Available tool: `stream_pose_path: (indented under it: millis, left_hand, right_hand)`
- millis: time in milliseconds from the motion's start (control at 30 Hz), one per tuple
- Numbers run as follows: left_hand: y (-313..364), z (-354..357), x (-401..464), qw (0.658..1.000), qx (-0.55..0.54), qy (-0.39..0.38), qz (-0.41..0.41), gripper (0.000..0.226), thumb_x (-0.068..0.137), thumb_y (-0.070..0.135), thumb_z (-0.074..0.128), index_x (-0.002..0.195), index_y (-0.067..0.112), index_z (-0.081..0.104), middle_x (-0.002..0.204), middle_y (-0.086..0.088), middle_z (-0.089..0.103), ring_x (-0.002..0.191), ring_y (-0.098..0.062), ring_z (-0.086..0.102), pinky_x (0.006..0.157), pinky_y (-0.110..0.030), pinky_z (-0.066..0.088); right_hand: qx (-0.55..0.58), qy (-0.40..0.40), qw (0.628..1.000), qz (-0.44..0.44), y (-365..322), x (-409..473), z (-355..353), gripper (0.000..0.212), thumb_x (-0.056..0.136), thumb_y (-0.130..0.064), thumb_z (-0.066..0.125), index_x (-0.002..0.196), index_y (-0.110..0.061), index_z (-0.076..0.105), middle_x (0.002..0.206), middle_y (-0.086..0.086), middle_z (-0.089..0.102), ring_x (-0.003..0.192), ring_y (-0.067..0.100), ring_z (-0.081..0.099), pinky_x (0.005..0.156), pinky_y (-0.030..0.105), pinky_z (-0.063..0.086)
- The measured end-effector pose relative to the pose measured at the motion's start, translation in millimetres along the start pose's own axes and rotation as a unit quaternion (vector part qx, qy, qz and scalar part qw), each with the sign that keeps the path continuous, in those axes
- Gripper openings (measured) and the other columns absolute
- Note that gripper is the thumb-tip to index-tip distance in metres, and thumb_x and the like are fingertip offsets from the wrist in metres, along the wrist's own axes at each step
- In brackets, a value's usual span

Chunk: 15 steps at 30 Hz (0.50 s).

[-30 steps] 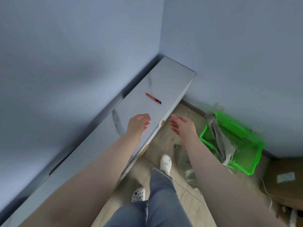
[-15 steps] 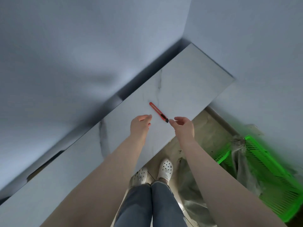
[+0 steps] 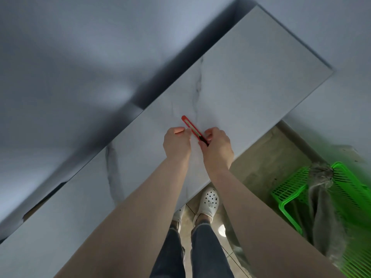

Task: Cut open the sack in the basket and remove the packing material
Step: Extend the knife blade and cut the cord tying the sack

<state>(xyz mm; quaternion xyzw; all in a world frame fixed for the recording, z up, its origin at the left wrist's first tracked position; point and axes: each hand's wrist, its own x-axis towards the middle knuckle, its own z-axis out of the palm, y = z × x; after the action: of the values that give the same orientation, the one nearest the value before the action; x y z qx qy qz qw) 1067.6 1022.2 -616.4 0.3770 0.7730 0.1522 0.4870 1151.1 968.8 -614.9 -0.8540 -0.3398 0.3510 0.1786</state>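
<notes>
A red utility knife (image 3: 190, 127) with a black end lies on the white marbled counter (image 3: 241, 87). My right hand (image 3: 217, 147) pinches the knife's black near end with curled fingers. My left hand (image 3: 176, 143) sits just left of the knife, loosely curled, its fingertips at the knife's side. On the floor at the lower right stands the green plastic basket (image 3: 285, 193). The grey sack (image 3: 321, 213) lies in it, its bunched top hanging over the basket's rim.
Blue-grey walls close in behind and to the right of the counter. Below the counter's front edge I see the tiled floor (image 3: 261, 167) and my white clogs (image 3: 208, 201). The basket stands against the right wall.
My view has moved in over the counter. Both hands reached forward to the knife; my right hand now grips its black end and my left hand has come up beside it.
</notes>
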Motion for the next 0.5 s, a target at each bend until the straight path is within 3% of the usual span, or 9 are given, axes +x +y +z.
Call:
stream_pose_path:
  millis: [100,233,333,433,500]
  left_hand:
    - [0.8,5.4,-2.1,1.000,-0.017,0.001,-0.009,0.021,0.085,0.028,0.062,0.096,0.012,0.068,0.082,-0.002,0.072,0.085,-0.020,0.068,0.072,-0.027,0.050]
    - [1.7,6.0,-5.8,0.998,-0.052,-0.008,-0.016,0.019,0.078,0.031,0.063,0.087,0.015,0.067,0.087,-0.009,0.072,0.087,-0.030,0.068,0.089,-0.046,0.054]
    - [14.8,-5.9,-22.0,0.997,-0.073,-0.037,-0.003,0.014,0.090,0.023,0.062,0.078,0.019,0.070,0.079,-0.005,0.067,0.072,-0.023,0.061,0.078,-0.037,0.053]
    - [28.3,-20.6,-46.1,0.987,-0.109,-0.115,-0.010,0.015,0.093,0.022,0.062,0.095,0.013,0.074,0.085,-0.001,0.068,0.075,-0.017,0.060,0.060,-0.023,0.047]
    - [32.6,-30.1,-63.3,0.979,-0.128,-0.156,-0.020,0.017,0.092,0.024,0.063,0.094,0.012,0.075,0.086,-0.002,0.070,0.079,-0.020,0.061,0.064,-0.027,0.049]
  right_hand:
    - [0.006,-0.019,1.000,-0.010,0.5,0.8,3.7,0.019,0.090,-0.018,0.065,0.108,-0.016,0.061,0.108,0.000,0.061,0.100,0.020,0.059,0.074,0.032,0.047]
    - [0.112,-0.077,0.990,0.042,-0.7,-5.0,1.0,0.011,0.087,-0.012,0.067,0.098,-0.014,0.067,0.092,0.000,0.066,0.085,0.019,0.063,0.066,0.025,0.044]
    - [0.262,-0.131,0.953,0.083,-2.6,-18.4,-12.8,0.008,0.083,-0.007,0.069,0.089,-0.013,0.067,0.079,0.001,0.067,0.072,0.017,0.062,0.063,0.025,0.047]
    - [0.346,-0.168,0.920,0.076,-4.0,-38.6,-36.2,0.009,0.085,-0.007,0.069,0.094,-0.005,0.065,0.076,0.005,0.072,0.066,0.007,0.065,0.059,0.011,0.044]
    - [0.389,-0.171,0.902,0.079,-3.9,-53.2,-52.5,0.009,0.088,-0.010,0.067,0.092,-0.002,0.065,0.078,0.008,0.073,0.059,0.001,0.063,0.052,0.005,0.040]
